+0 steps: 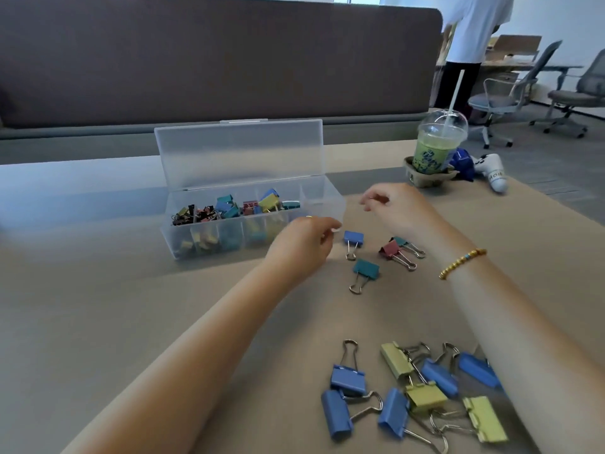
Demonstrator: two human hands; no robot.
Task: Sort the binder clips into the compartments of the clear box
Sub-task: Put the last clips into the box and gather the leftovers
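The clear box is sitting on the counter with its lid standing open behind it. Small binder clips in black, yellow, teal, blue and red are lying in its compartments, while the rightmost compartment is showing no clips.

The left hand is hovering just in front of the box's right end, its fingers curling in toward the thumb; the grip looks pinched, but I cannot tell whether anything is held in it. The right hand is hanging just right of the box, fingers loosely curled, and whether that grip is holding something is also unclear. A beaded bracelet is circling the right wrist.

Between the 2 hands, 4 medium clips are lying on the counter: a blue clip just beside the left fingertips, a teal clip nearer the camera, and a red clip touching another teal clip. Close to the camera, a pile of large clips, blue and yellow, is lying beside the right forearm, several overlapping.

Farther right, an iced drink with a straw is standing in a cardboard holder. A person in a white shirt is standing in the background near office chairs.
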